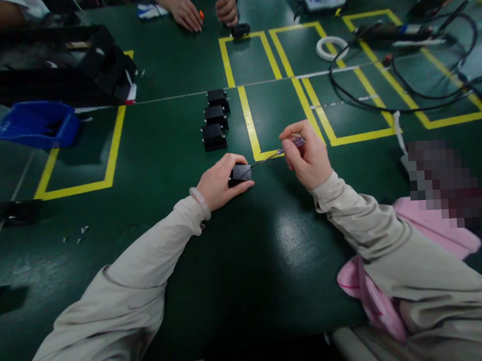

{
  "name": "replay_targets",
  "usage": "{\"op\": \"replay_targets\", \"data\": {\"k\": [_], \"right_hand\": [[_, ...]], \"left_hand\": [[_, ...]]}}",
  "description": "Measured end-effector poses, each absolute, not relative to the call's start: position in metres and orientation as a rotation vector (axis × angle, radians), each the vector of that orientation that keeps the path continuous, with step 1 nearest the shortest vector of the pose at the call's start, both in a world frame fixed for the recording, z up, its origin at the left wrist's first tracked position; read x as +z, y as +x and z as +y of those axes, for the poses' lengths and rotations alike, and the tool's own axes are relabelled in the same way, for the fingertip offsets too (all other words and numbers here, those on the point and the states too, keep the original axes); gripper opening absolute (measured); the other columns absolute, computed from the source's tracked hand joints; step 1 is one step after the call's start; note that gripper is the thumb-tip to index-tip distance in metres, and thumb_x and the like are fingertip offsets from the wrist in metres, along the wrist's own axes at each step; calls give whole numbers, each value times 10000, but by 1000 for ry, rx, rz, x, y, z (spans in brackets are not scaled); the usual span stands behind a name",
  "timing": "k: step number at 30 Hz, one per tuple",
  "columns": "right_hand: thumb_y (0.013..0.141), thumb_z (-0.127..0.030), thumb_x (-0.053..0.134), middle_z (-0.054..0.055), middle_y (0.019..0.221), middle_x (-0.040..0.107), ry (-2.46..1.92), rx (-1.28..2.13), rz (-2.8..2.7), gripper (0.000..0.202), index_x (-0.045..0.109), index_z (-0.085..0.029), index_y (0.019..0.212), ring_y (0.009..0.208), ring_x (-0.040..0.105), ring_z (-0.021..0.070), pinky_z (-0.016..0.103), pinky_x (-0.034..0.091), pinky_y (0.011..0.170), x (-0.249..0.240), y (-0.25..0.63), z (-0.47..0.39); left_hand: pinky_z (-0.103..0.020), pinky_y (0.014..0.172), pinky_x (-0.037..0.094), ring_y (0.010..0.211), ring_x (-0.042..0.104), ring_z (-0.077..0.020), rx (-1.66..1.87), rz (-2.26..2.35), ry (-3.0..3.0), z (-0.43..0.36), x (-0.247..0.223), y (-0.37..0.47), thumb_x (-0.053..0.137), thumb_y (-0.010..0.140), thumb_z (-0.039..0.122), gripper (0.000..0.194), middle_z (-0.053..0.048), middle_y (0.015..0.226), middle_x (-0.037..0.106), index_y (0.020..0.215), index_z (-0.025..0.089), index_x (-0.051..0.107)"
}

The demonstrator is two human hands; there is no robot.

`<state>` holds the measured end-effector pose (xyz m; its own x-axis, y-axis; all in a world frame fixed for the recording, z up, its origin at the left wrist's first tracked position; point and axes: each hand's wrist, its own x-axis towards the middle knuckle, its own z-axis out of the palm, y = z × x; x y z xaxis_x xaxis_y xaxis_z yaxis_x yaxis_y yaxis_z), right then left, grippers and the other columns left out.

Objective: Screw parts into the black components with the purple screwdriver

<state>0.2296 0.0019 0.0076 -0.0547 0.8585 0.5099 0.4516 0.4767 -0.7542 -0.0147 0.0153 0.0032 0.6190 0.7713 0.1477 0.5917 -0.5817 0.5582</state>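
Observation:
Between the thumb and fingers of my left hand (220,182) is a small black box-shaped part (241,173), held on the green table. My right hand (307,156) grips a screwdriver (280,151) by its clear purplish handle. The thin shaft points left, and its tip meets the right side of the part; the exact contact point is too small to make out. Beyond my left hand stand three similar black parts, the nearest black part (214,137) among them, in a short row with small screws showing at their sides.
Left of me lie a blue bin (38,124), a black rack (53,77) and several small screws (82,234). Pink cloth (429,230) rests under my right forearm. A tape roll (331,48) and looped cable (407,107) lie at far right. Across the table are another person's hands (187,13).

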Motion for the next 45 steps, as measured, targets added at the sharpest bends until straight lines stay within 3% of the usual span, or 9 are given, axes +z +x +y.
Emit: {"op": "replay_targets", "data": {"k": [5,10,15,21,26,30,35,41,45], "right_hand": [[1004,-490,496,-10,770,597,-1182,447,-1717,295,540,-213,914,591,544,107,303,442,598,11,229,-1],[1021,-435,483,-5,818,602,-1122,428,-1692,241,557,-206,1011,583,536,96,297,436,585,7,230,-1],[1005,-462,534,-13,771,592,-1148,408,-1686,271,570,-210,912,590,529,96,299,422,583,4,232,1],[998,-468,534,7,854,610,-1123,454,-1666,255,575,-218,1025,655,575,113,300,452,587,0,232,1],[998,-460,545,-4,807,611,-1129,466,-1673,250,572,-216,945,635,576,106,295,458,590,3,231,-1],[1007,-479,502,20,876,626,-1103,450,-1688,275,572,-214,1021,691,606,123,307,482,608,4,231,-1],[1004,-508,501,-4,791,610,-1169,449,-1693,297,562,-223,948,590,541,108,304,457,568,5,230,-2],[1010,-501,480,11,836,618,-1140,430,-1725,296,562,-217,1018,691,621,136,319,503,627,8,230,-3],[1003,-432,502,-4,778,609,-1163,356,-1753,233,565,-213,954,626,593,118,296,489,604,15,230,-4]], "left_hand": [[-401,930,498,1072,622,-254,527,1064,2380,15,3,-14,614,919,486,393,-95,1161,625,1162,190,530],[-401,916,501,1052,621,-250,545,1064,2391,15,2,-14,630,916,469,388,-91,1147,623,1163,188,530],[-397,907,503,1052,623,-249,555,1066,2379,15,2,-13,633,914,468,383,-89,1145,624,1159,193,529],[-401,911,506,1048,621,-250,553,1068,2379,15,2,-14,629,915,481,388,-88,1136,621,1160,197,528],[-404,904,509,1034,622,-251,547,1070,2374,14,2,-14,630,913,482,391,-86,1127,620,1158,196,527],[-411,912,507,1044,621,-255,544,1068,2373,14,3,-13,631,913,473,390,-91,1129,617,1158,188,527],[-405,919,507,1059,619,-250,521,1072,2366,15,3,-14,643,908,470,390,-83,1141,615,1165,205,517],[-393,934,488,1076,601,-244,522,1035,2375,15,3,-16,642,910,433,390,-90,1176,605,1190,197,509],[-437,954,450,1066,563,-269,490,1025,2405,14,3,-15,610,927,440,387,-109,1177,616,1198,178,526]]}}
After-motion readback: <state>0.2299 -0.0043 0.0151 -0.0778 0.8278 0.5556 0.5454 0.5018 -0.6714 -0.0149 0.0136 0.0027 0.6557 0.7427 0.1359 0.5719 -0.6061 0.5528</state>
